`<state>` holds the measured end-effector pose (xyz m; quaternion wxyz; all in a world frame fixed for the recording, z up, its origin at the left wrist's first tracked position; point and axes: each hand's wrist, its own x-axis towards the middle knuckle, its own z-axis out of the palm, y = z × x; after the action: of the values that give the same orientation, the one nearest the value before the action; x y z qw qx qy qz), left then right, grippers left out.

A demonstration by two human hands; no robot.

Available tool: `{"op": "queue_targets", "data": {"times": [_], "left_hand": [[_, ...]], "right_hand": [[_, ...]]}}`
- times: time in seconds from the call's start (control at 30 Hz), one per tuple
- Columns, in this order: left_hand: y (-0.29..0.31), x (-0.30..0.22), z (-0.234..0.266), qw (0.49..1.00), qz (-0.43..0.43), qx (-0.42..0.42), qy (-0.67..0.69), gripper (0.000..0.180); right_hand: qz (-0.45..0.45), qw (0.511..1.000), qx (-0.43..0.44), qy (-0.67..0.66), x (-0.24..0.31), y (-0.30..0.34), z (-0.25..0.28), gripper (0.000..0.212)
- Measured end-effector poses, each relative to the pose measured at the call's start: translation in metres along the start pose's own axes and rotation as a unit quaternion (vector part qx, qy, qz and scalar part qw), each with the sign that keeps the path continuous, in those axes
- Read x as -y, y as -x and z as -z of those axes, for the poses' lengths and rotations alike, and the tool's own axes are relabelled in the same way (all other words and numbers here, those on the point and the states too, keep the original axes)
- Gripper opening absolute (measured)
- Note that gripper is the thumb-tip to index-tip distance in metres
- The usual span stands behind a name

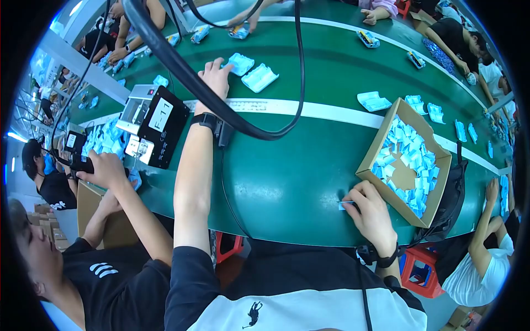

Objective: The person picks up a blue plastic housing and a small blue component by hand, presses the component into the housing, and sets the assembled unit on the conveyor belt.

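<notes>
My left hand reaches far across the green belt, fingers stretched out. Its fingertips meet the near-left edge of a light blue plastic shell; I see no firm grip on it. A second curved shell lies just to the right. Close to the near edge of the work surface, my right hand pinches a small light blue piece between thumb and fingers. Beside that hand stands a cardboard box holding many small light blue and white pieces.
A black machine stands left of my left forearm. A thick black cable hangs across the view. More blue shells lie beyond the box, next to a black bag. A co-worker works close on my left.
</notes>
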<state>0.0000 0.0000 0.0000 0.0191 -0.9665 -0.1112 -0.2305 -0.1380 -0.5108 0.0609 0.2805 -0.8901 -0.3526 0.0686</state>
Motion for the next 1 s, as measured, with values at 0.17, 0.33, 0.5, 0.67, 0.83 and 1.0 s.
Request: {"op": "queue_targets", "data": {"times": [0.17, 0.33, 0.5, 0.67, 0.83, 1.0], "left_hand": [[0.005, -0.008, 0.016, 0.992, -0.099, -0.058, -0.049, 0.022], [0.044, -0.048, 0.071, 0.993, -0.082, -0.079, 0.022, 0.021], [0.143, -0.113, 0.135, 0.992, -0.119, 0.026, 0.012, 0.02], [0.196, -0.143, 0.153, 0.977, -0.093, 0.081, 0.175, 0.032], [0.209, -0.15, 0.151, 0.959, -0.04, 0.073, 0.273, 0.044], [0.211, -0.148, 0.148, 0.957, -0.042, 0.068, 0.278, 0.049]], "right_hand": [[-0.002, 1.0, -0.017, 0.013, -0.001, 0.01, 0.006, 0.01], [-0.011, 0.999, -0.048, -0.002, 0.005, 0.0, 0.005, 0.01], [0.058, 0.995, -0.081, -0.025, 0.022, -0.034, 0.006, 0.013], [0.13, 0.99, -0.052, -0.011, 0.04, -0.076, -0.004, 0.015], [0.208, 0.977, -0.05, 0.007, 0.053, -0.114, -0.023, 0.012], [0.204, 0.978, -0.038, 0.021, 0.051, -0.127, -0.043, 0.011]]}}
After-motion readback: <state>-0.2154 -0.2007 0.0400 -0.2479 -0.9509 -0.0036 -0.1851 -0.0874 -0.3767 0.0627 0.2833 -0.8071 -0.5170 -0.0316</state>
